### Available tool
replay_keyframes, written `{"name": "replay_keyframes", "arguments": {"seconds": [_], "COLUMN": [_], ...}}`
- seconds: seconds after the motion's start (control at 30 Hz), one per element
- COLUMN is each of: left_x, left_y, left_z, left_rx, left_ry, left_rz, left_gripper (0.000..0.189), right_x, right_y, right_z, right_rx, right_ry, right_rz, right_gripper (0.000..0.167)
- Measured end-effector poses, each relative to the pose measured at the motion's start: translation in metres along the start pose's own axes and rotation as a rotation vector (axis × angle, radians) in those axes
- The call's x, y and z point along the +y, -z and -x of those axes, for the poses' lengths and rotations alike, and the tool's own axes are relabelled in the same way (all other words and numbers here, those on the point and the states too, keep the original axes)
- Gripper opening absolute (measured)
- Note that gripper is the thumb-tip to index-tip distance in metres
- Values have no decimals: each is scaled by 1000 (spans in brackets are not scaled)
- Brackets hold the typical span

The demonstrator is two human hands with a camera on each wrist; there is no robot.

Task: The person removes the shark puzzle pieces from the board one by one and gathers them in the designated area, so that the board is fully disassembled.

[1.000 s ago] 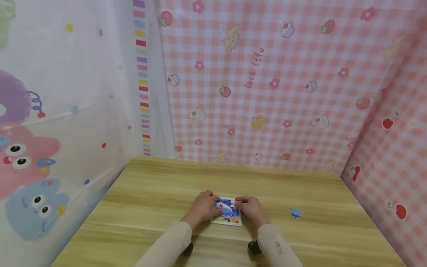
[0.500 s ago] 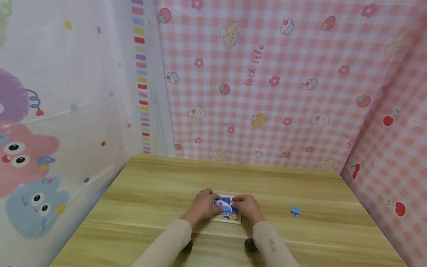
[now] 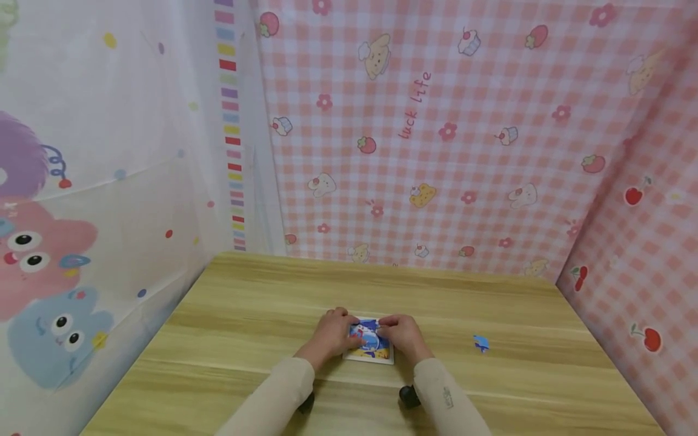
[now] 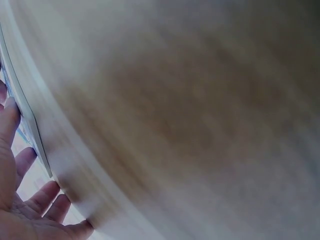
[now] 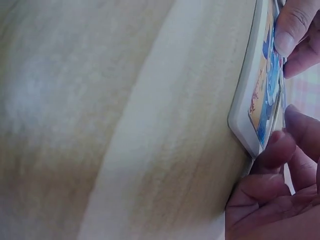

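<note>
A small jigsaw puzzle [image 3: 373, 353] with a blue sea picture lies in a white-rimmed tray on the wooden table. My left hand [image 3: 328, 336] grips its left side, the thumb on the picture and the other fingers by the far edge. At the upper right corner, my right hand [image 3: 405, 336] pinches a puzzle piece between thumb and forefinger; most of that piece is hidden by the fingers. The right wrist view shows the tray's pale rim [image 5: 242, 117] close beside the right fingertips. A loose blue puzzle piece [image 3: 481, 344] lies to the right, apart from both hands.
The wooden table [image 3: 262, 290] reaches back to a pink checked cloth [image 3: 338, 181]. A white cartoon-print curtain [image 3: 136, 151] hangs at the left. Black wrist-worn devices [image 3: 409, 396] sit under both sleeves.
My right hand has shifted slightly left over the puzzle's upper right corner, covering a pale patch seen there earlier. The left hand keeps its hold. The loose piece has stayed put.
</note>
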State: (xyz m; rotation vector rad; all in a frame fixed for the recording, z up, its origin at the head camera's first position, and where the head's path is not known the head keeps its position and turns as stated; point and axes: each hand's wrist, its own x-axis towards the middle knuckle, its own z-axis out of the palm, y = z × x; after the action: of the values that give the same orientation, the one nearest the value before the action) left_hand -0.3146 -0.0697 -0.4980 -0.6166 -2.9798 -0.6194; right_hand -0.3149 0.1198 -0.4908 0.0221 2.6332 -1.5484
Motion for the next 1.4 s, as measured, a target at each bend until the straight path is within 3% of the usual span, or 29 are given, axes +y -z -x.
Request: {"name": "replay_keyframes", "arguments": {"seconds": [0.27,0.63,1.03,1.4], "left_x": [2,3,0,-1], "left_y": [1,-2,-1,-3], "left_z": [-5,-6,-2,-2], "left_rx": [-17,-22,-11,8], "left_ry": [3,2,17,-7], "left_rz": [-3,-3,25,12], "left_gripper": [51,51,52,52], "right_x": [0,0,4,17], "right_y": [0,-1,-6,16], "right_z": [-5,-6,-9,0], "right_rx": [14,-18,-29,30], "right_ry": [-41,-57,-11,-19], "right_rz": [-123,-129,-120,-188], "right_gripper": [20,22,20,24]}}
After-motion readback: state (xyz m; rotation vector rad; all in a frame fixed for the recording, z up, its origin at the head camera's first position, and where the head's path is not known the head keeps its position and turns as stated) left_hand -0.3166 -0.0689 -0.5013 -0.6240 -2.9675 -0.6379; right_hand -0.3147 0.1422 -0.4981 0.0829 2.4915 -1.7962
